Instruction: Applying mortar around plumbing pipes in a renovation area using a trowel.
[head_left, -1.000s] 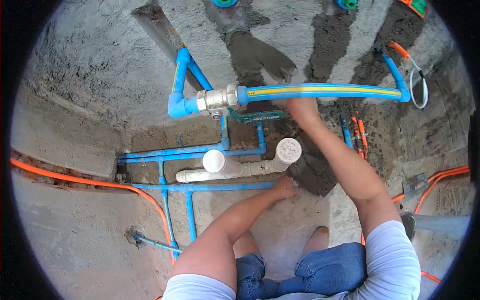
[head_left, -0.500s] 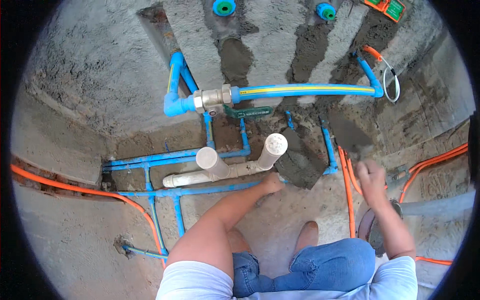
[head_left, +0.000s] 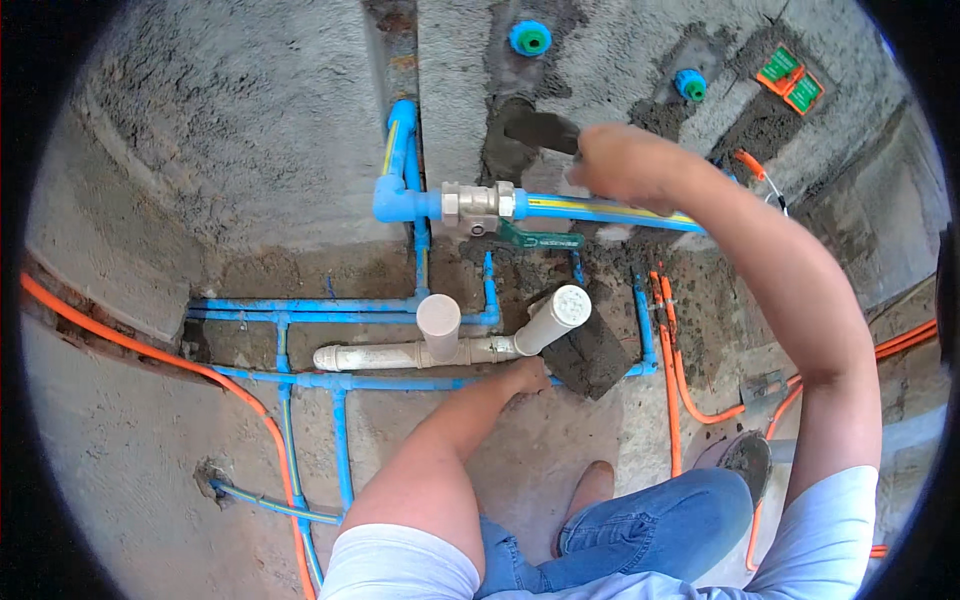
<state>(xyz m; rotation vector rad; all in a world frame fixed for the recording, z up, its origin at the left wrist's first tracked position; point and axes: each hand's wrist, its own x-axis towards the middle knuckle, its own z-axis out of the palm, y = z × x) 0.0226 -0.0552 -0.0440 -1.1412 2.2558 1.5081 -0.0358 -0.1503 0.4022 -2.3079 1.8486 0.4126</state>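
My right hand (head_left: 630, 165) is closed around a trowel (head_left: 540, 131), its dark blade on a wet mortar patch (head_left: 505, 155) in the wall above the blue pipe with the brass valve (head_left: 478, 205). My left hand (head_left: 525, 378) grips a board (head_left: 590, 355) loaded with grey mortar, low beside two upright white pipe stubs (head_left: 438, 325). The trowel's handle is hidden in my fingers. Below the valve's green lever (head_left: 545, 240) run more blue pipes.
Blue fittings (head_left: 530, 38) and an orange-and-green box (head_left: 790, 78) are set in the wall. Orange conduits (head_left: 150, 350) run along both sides. A bucket (head_left: 745, 465) with mortar stands by my right knee, near a grey pipe (head_left: 915, 430).
My right hand, low at the right half a second ago, has swung up and left to the wall with the trowel. My left hand and the board have shifted slightly in view.
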